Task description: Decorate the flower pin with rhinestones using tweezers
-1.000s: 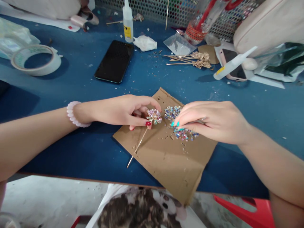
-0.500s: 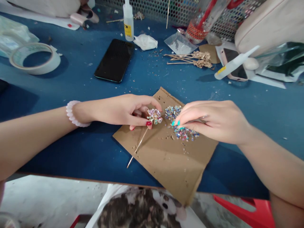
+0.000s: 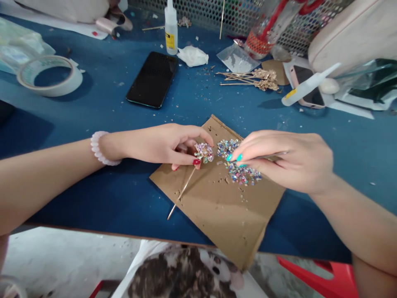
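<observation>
My left hand (image 3: pixel 173 145) is closed on a hair stick (image 3: pixel 183 191), pinching it just under its flower head of pink and pale green rhinestones (image 3: pixel 204 152). The gold stem slants down toward the table edge. In my right hand (image 3: pixel 285 159) is a pair of tweezers (image 3: pixel 273 155), gripped between thumb and fingers. Its tips point left, a little short of the flower head. Around and under those fingers lie loose multicoloured rhinestones (image 3: pixel 245 174) on a piece of cardboard (image 3: pixel 226 215). Whether the tips hold a stone is too small to tell.
Behind the hands are a black phone (image 3: pixel 153 80), a glue bottle (image 3: pixel 171 31), crumpled white tissue (image 3: pixel 192 56) and several gold hair sticks (image 3: pixel 248 78). A tape roll (image 3: pixel 49 76) lies at left. A second glue bottle (image 3: pixel 310 86) leans at right near another phone (image 3: pixel 305 82).
My right hand has turned slightly and more of the tweezers shows behind the fingers. My left hand keeps its hold on the hair stick. The whole view has shifted a little.
</observation>
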Tool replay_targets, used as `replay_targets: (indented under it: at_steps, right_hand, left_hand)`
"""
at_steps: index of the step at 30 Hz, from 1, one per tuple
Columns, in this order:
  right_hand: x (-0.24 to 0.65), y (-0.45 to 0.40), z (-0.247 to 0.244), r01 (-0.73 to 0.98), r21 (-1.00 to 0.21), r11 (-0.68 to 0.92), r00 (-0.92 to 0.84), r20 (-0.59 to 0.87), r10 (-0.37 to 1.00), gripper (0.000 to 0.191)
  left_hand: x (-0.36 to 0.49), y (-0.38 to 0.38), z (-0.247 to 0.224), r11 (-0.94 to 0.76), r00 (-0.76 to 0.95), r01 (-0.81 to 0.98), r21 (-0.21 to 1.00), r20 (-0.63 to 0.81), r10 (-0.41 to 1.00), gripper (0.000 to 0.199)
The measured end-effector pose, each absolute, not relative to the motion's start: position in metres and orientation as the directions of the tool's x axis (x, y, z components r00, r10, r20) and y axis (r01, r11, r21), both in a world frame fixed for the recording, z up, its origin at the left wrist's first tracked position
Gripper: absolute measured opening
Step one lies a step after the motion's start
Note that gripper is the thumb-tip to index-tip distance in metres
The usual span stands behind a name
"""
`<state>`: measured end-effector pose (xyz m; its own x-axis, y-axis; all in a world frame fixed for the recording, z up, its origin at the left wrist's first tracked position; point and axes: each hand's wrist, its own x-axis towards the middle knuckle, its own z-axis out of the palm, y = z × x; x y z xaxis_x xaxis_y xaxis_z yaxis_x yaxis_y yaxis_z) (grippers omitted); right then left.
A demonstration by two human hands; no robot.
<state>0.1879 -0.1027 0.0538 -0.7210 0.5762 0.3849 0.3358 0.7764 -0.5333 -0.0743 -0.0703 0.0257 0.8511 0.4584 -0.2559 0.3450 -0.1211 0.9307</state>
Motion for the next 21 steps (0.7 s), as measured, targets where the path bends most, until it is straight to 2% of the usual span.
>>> replay_targets:
  at_steps: [5, 10, 14, 21]
  right_hand:
    - [0.174, -0.108, 0.047, 0.293, -0.574, 0.765, -0.566, 0.540, 0.622, 0.017]
    - [0.163, -0.110, 0.039, 0.232, -0.505, 0.831, -0.548, 0.638, 0.541, 0.022]
    - [0.160, -0.111, 0.034, 0.223, -0.465, 0.857, -0.570, 0.651, 0.501, 0.027]
    - [0.159, -0.112, 0.031, 0.207, -0.444, 0.872, -0.606, 0.641, 0.470, 0.020]
  left_hand:
    - [-0.072, -0.070, 0.029, -0.106, 0.852, 0.355, 0.929, -0.275, 0.446, 0.033]
    - [-0.073, -0.069, 0.027, -0.117, 0.860, 0.341, 0.933, -0.260, 0.438, 0.036]
    - [-0.074, -0.068, 0.027, -0.146, 0.867, 0.341, 0.929, -0.251, 0.431, 0.037]
    - [-0.074, -0.068, 0.027, -0.148, 0.870, 0.335, 0.930, -0.246, 0.427, 0.036]
